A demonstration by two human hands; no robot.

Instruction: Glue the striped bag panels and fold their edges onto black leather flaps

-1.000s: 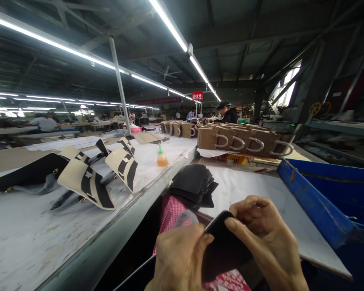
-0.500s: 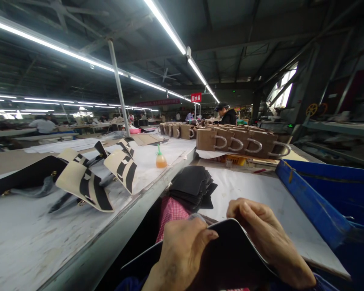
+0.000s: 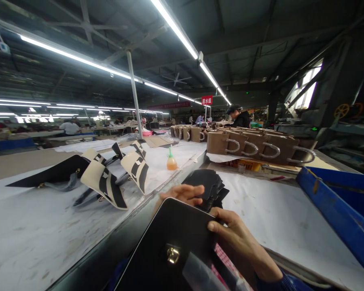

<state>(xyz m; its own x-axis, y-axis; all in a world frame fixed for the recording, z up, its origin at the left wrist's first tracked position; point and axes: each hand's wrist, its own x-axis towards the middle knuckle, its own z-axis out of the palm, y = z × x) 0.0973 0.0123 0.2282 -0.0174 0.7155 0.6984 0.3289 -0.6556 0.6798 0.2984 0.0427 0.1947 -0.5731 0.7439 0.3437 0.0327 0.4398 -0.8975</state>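
Note:
A black bag panel [image 3: 166, 226] with a pale edge and a gold metal fitting [image 3: 172, 254] is tilted up before me. My right hand [image 3: 242, 238] pinches its upper right edge, the thumb on the near face. Behind the top edge is my left hand [image 3: 183, 194], its fingers stretched out and apart; the panel hides part of the palm. A strip of clear film [image 3: 202, 275] hangs over the lower part of the panel. Just beyond my hands lies a stack of black pieces [image 3: 203, 180].
On the left table [image 3: 33, 226] are cream-and-black bag panels [image 3: 101, 184] and a squeeze bottle [image 3: 171, 161] with a green nozzle. Brown bags [image 3: 251, 141] with wrapped handles stand in rows ahead. A blue bin [image 3: 336, 210] is at right. A person [image 3: 241, 117] works farther off.
The panel has turned, so its face with the gold fitting now shows. My left hand has gone from gripping the near edge to behind the panel, fingers extended. The view has swung left.

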